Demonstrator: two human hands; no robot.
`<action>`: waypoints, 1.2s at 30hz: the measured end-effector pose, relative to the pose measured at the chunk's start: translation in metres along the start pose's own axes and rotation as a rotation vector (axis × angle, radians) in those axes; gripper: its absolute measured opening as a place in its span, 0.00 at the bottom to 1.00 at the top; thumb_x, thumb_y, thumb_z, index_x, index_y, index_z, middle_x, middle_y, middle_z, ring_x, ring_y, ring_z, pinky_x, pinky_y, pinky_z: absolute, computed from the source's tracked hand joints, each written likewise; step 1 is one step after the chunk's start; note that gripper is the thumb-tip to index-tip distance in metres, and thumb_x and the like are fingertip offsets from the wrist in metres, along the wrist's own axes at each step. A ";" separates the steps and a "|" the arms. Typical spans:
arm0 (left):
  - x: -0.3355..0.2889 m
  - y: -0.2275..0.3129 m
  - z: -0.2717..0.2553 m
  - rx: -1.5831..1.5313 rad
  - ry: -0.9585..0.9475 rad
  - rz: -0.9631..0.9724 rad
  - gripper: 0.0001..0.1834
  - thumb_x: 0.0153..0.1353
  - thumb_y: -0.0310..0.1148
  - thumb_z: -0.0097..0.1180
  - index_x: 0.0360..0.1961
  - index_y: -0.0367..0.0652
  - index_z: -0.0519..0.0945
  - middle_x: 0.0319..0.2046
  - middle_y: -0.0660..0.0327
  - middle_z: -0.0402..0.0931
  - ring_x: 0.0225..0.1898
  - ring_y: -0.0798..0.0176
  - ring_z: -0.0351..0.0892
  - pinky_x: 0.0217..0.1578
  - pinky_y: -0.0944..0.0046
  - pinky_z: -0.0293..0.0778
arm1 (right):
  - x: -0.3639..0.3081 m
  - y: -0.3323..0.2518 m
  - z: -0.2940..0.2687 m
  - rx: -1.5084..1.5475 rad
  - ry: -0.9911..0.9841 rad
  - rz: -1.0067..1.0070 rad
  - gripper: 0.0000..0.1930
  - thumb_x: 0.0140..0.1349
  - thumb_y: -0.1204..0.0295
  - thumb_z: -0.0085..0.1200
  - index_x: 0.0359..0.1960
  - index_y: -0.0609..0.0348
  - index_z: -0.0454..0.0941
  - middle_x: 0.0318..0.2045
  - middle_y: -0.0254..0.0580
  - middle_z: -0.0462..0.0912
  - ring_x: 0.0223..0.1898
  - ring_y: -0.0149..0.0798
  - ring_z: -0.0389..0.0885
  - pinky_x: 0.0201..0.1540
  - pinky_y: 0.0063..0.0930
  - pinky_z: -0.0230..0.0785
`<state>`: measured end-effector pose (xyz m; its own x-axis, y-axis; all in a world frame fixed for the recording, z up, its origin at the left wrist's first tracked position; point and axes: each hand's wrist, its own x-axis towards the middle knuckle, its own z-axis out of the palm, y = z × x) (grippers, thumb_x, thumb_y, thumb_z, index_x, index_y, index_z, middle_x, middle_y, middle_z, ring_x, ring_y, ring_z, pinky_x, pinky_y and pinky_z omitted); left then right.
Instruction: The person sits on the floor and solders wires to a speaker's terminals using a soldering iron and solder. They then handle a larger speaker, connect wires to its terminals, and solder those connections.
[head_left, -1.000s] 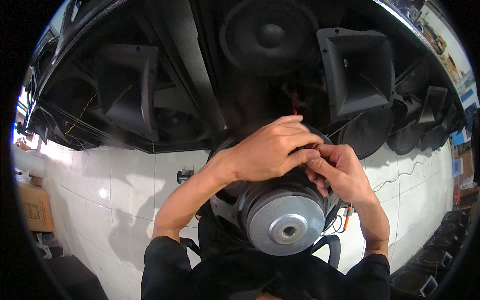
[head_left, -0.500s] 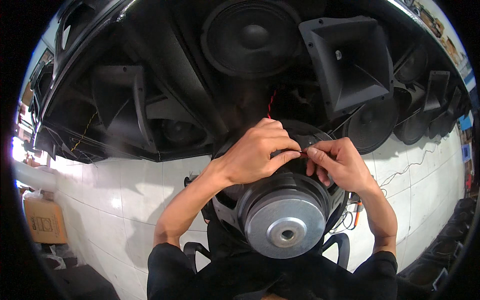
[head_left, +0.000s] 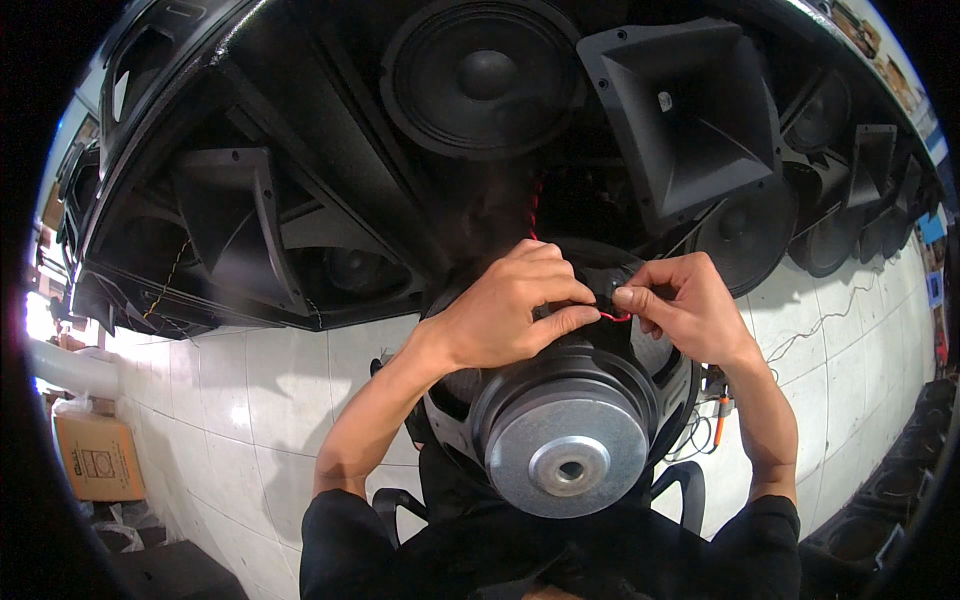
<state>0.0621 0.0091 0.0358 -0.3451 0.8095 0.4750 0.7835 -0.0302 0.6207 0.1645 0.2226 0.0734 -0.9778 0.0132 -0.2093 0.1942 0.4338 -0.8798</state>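
A large loudspeaker driver (head_left: pixel 565 465) stands magnet up in front of my body, its round silver magnet toward me. Over the far part of its black frame, both hands meet. My left hand (head_left: pixel 515 305) has thumb and forefinger closed around a thin red wire (head_left: pixel 615 318), whose short stretch bridges to the other hand. My right hand (head_left: pixel 685 305) pinches at that wire's other side, thumb against forefinger; its exact end is hidden by the fingers. Beyond my left hand, twisted red and dark wire (head_left: pixel 533 210) runs up into the black speaker cabinet.
A black horn (head_left: pixel 685 120) and a round speaker cone (head_left: pixel 485 80) sit at the cabinet ahead. More cabinets with horns (head_left: pixel 230 225) stand left. An orange-handled tool (head_left: pixel 720 420) lies on the white tiled floor (head_left: pixel 220 400) at right. A cardboard box (head_left: pixel 98 458) is far left.
My right hand has moved slightly up and away from the left fingertips. A red bit of wire now shows between the hands. The view has shifted a little.
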 end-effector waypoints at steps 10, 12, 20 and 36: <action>0.012 0.000 -0.006 -0.175 -0.034 0.041 0.06 0.53 0.29 0.70 0.29 0.38 0.86 0.23 0.60 0.79 0.27 0.60 0.71 0.35 0.60 0.64 | -0.015 -0.002 0.004 0.000 0.193 -0.099 0.11 0.63 0.70 0.62 0.30 0.69 0.84 0.17 0.38 0.80 0.20 0.24 0.75 0.23 0.23 0.66; 0.014 0.004 -0.005 -0.175 -0.025 0.047 0.07 0.53 0.30 0.70 0.29 0.38 0.86 0.23 0.61 0.79 0.27 0.60 0.71 0.36 0.60 0.64 | -0.020 -0.003 0.005 -0.007 0.245 -0.110 0.10 0.63 0.71 0.62 0.30 0.69 0.84 0.17 0.38 0.80 0.20 0.25 0.76 0.23 0.22 0.66; -0.001 -0.007 -0.034 -0.091 0.091 -0.055 0.05 0.50 0.27 0.71 0.26 0.38 0.86 0.20 0.59 0.78 0.27 0.61 0.73 0.33 0.61 0.67 | -0.038 0.028 -0.032 -0.061 0.771 -0.265 0.08 0.67 0.75 0.56 0.30 0.63 0.82 0.21 0.34 0.79 0.19 0.23 0.73 0.21 0.19 0.63; 0.009 0.007 0.000 -0.102 0.151 -0.100 0.06 0.58 0.28 0.67 0.32 0.36 0.84 0.30 0.58 0.83 0.36 0.57 0.79 0.56 0.54 0.69 | -0.018 0.005 0.031 0.395 0.222 -0.106 0.12 0.68 0.68 0.59 0.41 0.68 0.83 0.23 0.26 0.76 0.21 0.17 0.67 0.21 0.15 0.56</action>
<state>0.0644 0.0163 0.0447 -0.4983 0.7144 0.4912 0.6875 -0.0195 0.7259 0.1857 0.1964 0.0598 -0.9788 0.1985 -0.0512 0.0658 0.0675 -0.9955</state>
